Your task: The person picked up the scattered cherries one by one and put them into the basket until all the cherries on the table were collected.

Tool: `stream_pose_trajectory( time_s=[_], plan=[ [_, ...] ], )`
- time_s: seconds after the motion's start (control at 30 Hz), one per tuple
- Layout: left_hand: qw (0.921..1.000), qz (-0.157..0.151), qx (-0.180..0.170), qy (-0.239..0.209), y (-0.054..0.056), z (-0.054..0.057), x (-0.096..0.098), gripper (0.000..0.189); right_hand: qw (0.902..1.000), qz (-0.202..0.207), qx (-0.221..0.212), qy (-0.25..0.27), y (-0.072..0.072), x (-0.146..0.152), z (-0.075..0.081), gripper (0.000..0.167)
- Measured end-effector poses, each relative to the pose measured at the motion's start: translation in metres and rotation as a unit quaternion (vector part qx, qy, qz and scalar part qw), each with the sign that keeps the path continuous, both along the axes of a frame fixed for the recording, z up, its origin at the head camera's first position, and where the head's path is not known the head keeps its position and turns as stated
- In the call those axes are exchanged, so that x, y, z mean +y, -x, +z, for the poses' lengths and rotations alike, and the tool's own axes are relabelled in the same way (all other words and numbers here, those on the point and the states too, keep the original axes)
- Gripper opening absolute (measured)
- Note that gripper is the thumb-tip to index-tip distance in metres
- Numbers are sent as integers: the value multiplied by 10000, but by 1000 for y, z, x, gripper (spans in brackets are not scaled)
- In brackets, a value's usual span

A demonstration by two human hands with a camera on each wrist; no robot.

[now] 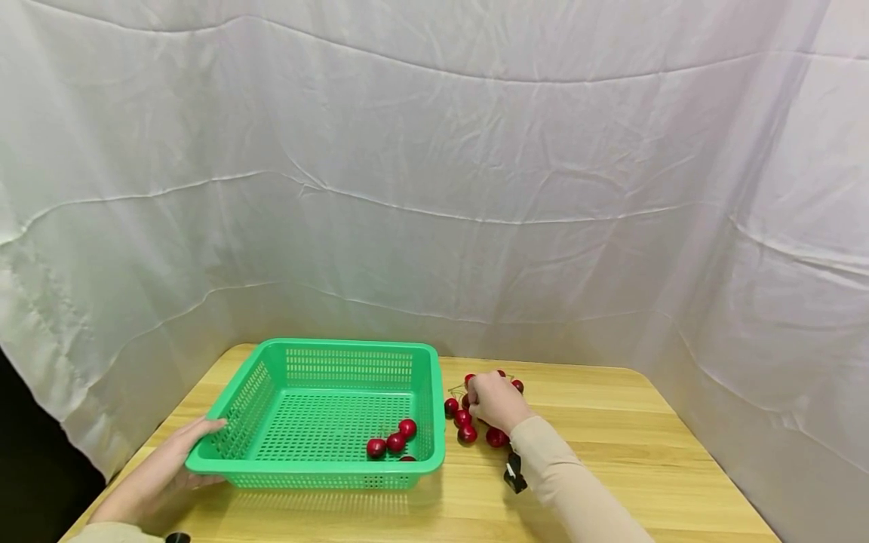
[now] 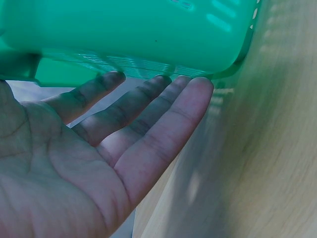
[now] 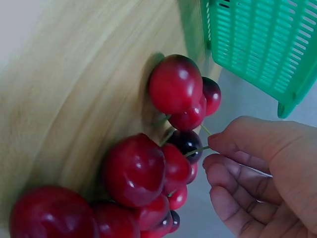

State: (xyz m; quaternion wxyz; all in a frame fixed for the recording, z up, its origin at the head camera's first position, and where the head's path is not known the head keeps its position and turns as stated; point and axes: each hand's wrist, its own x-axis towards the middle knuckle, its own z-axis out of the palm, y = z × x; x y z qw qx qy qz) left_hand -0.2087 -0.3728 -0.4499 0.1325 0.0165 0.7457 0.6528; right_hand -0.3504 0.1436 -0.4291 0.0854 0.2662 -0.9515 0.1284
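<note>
A green plastic basket with slotted walls stands on the left half of the table. My left hand holds its near left corner, thumb over the rim. In the left wrist view, the long fingers reach along the outside of the basket, tips against its wall. Several red cherries lie in the basket's near right corner. To the right of the basket is a pile of dark red cherries with green stems. Over this pile, my right hand pinches a cherry stem between thumb and forefinger.
Under everything is a light wooden table. White cloth hangs behind it and along both sides. A black wrist device sits at the right sleeve, close over the table. The basket's right wall separates its cherries from the pile.
</note>
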Motion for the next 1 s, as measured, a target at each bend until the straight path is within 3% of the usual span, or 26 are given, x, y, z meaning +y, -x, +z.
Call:
stream_pose_trajectory(
  time_s=[0.1,0.33,0.67,1.0],
  plan=[
    [10000,-42,14,-25,0,0,0,65,10000,14,4,53,0,2,4,48],
    [10000,17,2,28,0,1,1,66,9989,-151,-142,414,-3,1,17,23],
    [9999,97,-10,122,-1,1,1,72,9947,73,-235,997,-9,-9,38,20],
    [9999,65,-1,93,0,1,1,70,9882,323,-179,1483,-26,-28,64,18]
  ],
)
